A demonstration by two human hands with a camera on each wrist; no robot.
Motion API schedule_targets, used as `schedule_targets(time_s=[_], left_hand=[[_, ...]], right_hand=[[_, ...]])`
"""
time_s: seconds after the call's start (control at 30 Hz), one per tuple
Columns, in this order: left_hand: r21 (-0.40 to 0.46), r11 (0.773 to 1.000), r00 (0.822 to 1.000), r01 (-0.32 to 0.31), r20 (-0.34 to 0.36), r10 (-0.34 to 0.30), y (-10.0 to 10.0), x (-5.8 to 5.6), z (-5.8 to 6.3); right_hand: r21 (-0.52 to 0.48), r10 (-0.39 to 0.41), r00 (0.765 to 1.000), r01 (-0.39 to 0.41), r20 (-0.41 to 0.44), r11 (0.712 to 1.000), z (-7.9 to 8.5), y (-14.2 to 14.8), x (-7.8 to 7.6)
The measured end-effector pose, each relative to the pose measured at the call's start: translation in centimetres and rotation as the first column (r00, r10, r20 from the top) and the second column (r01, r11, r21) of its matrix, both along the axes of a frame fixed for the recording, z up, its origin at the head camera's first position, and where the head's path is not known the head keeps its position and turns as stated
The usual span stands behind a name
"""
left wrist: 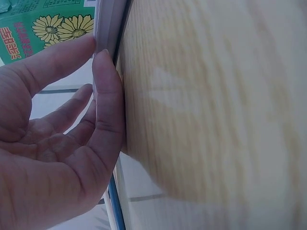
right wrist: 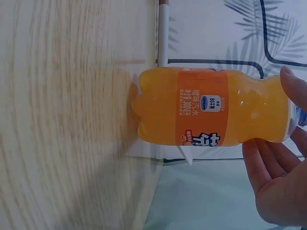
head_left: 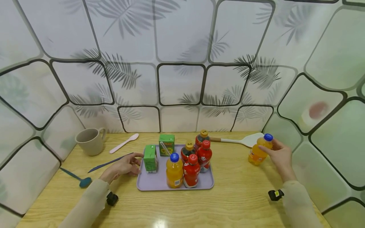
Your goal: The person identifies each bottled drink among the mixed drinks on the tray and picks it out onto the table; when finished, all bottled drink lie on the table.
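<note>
In the head view my right hand (head_left: 280, 155) grips a bottle of orange soda (head_left: 258, 152) near its neck, at the table's right side. The bottle leans slightly, its base close over the wood; the right wrist view shows its orange label (right wrist: 202, 108) and my fingers (right wrist: 268, 163) around the upper part. My left hand (head_left: 126, 165) rests at the left edge of a lilac tray (head_left: 148, 182), loosely bent fingertips touching the rim. On the tray stand two green drink cartons (head_left: 150, 158), another orange soda bottle (head_left: 174, 172), red-wrapped bottles (head_left: 191, 172) and dark yellow-capped bottles (head_left: 203, 137).
A beige mug (head_left: 89, 142), pink spoon (head_left: 124, 143), dark blue slim utensil (head_left: 109, 162) and teal ladle (head_left: 82, 181) lie to the left. Behind the right bottle lies a white spatula (head_left: 251, 140) with a wooden handle. Patterned curtains (head_left: 182, 85) enclose the table's back and sides.
</note>
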State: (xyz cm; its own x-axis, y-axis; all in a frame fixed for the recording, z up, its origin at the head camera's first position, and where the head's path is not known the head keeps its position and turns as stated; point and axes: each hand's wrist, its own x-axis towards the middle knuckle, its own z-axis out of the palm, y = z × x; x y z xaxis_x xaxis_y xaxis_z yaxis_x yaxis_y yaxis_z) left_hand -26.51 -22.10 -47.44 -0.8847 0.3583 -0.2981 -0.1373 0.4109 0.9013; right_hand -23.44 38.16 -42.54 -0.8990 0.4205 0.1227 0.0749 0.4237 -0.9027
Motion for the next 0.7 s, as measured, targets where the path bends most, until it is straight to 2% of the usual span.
schedule_targets(time_s=[0.43, 0.7], left_hand=[[0.008, 1.0, 1.0, 0.001, -0.002, -0.001, 0.0, 0.0, -0.1], [0.014, 1.0, 1.0, 0.01, -0.006, -0.01, -0.1, 0.0, 0.0]], right_hand=[[0.024, -0.02, 0.995, 0.017, 0.098, 1.0, 0.0, 0.6, -0.9], [0.044, -0.009, 0.995, 0.005, 0.095, 0.999, -0.1, 1.1, -1.1]])
